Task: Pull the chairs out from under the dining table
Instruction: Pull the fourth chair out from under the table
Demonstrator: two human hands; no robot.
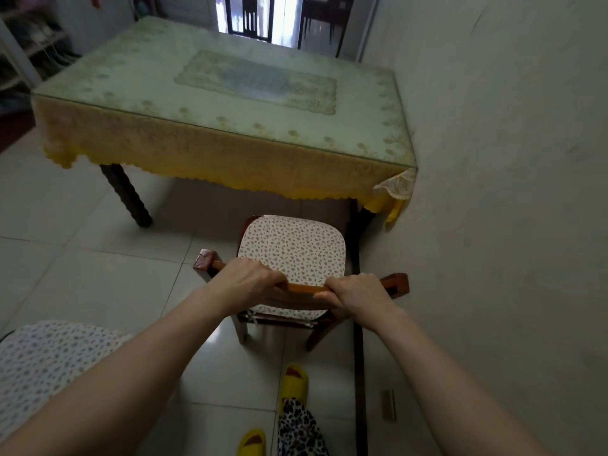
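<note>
A wooden chair (pixel 399 284) with a floral seat cushion (pixel 292 248) stands on the tiled floor just in front of the dining table (pixel 230 103), its seat out from under the yellow tablecloth (pixel 197 159). My left hand (pixel 243 279) grips the left part of the chair's top rail. My right hand (pixel 357 292) grips the right part of the same rail. A second floral cushion (pixel 49 363) of another chair shows at the lower left, clear of the table.
A grey wall (pixel 510 192) runs close along the right of the chair and table. Yellow slippers (pixel 292 383) are on my feet below the chair. Shelving (pixel 29 44) stands at the far left, and a doorway (pixel 263 18) opens behind the table.
</note>
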